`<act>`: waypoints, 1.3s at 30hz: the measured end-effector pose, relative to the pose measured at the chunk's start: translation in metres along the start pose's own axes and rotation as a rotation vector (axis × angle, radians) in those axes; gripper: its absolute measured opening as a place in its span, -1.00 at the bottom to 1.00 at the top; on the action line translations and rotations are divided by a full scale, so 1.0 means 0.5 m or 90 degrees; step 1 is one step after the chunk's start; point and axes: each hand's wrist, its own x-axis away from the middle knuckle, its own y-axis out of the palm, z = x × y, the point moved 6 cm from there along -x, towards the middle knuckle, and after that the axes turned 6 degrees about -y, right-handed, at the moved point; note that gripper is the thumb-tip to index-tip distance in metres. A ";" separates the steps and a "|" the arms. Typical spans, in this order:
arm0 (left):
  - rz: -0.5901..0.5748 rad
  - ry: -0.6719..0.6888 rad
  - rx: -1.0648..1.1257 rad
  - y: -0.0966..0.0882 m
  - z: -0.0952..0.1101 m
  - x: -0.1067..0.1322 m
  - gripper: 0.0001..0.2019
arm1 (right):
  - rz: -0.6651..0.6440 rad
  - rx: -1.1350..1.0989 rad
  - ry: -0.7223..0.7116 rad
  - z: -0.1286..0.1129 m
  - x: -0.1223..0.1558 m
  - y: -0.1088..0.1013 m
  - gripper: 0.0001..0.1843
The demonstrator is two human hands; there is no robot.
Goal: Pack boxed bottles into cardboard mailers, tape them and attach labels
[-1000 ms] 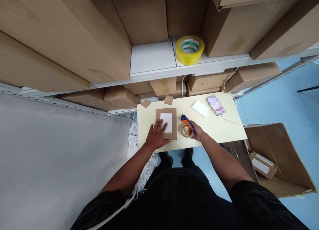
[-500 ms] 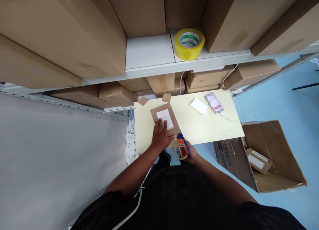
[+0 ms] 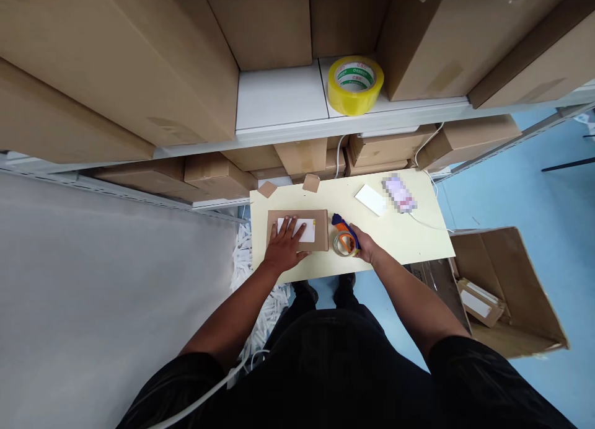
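Where the flat brown parcel (image 3: 320, 240) lies, lengthwise near the front left of the pale worktop (image 3: 400, 237), it is pinned under the left hand (image 3: 282, 249). The fingers (image 3: 289, 225) are spread apart and laid flat over part of its white label (image 3: 308, 232), so nothing is clasped, only pressed down. Judged by its thin profile and plain cardboard skin, the parcel is taken to be light and fairly stiff, with a matt surface that should not slip. It would best be taken by its long edges or held flat from above, since a pinch at one corner could bend it.

Just beside its right end, a tape dispenser (image 3: 344, 238) with a blue and orange body and a clear roll is gripped in the right hand (image 3: 367, 248), whose fingers are closed around it. Whether the dispenser touches the parcel cannot be told.

Further back on the worktop, a white card (image 3: 370, 199) and two cardboard scraps (image 3: 311, 182) are seen. A yellow tape roll (image 3: 356, 85) is kept on the white shelf (image 3: 279, 103) above, between large cartons. An open carton (image 3: 511, 274) is lying on the blue floor to the right.
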 end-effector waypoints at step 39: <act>0.007 -0.131 0.057 0.022 0.068 0.016 0.09 | -0.035 -0.081 0.053 0.235 0.096 -0.067 -0.46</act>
